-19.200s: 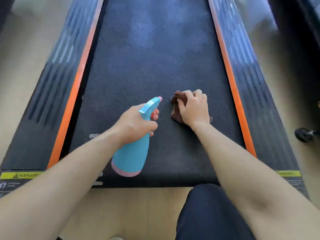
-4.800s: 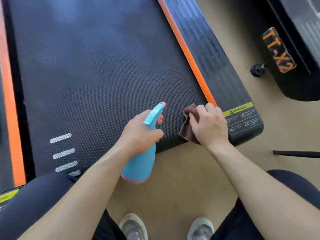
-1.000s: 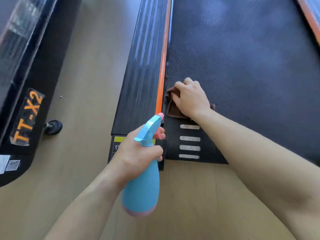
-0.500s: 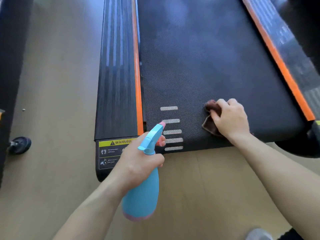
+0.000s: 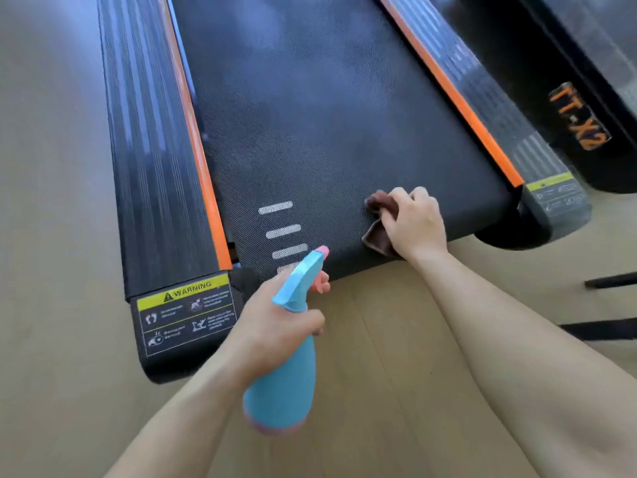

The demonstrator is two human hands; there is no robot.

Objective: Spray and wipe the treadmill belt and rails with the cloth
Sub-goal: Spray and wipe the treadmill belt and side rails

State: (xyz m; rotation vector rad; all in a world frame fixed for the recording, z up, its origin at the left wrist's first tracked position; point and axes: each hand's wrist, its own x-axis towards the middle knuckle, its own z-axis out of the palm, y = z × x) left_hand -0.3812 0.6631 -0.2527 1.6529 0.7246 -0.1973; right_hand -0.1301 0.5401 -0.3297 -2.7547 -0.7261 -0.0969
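The camera on your head shows the big black belt (image 5: 327, 115) in the middle, so I will say where each thing is from the belt. Your right hand (image 5: 415, 224) is on the near end of the belt, close to its back edge. Its fingers are curled over the brown cloth (image 5: 379, 205) and press it down on the belt. The cloth is bunched under your palm, and I think that is so it does not slip when you rub. Your left hand (image 5: 275, 322) is off the belt, just past its near edge, over the wood floor (image 5: 379, 374). It is wrapped tight round the neck of the blue spray bottle (image 5: 282, 384). I cannot tell if a finger is squeezing the trigger. The pink tip points at the belt, near the white stripes (image 5: 281, 229), so I think it is ready to wet more of it. You hold the bottle up in the air, away from the cloth, so it does not block the wiping. To the left of the belt lies the left rail (image 5: 151, 150), with a yellow warning sticker (image 5: 188, 312) at its end. To the right of the belt lies the right rail (image 5: 482, 91). Neither hand touches a rail, and I cannot tell if they are wiped yet.
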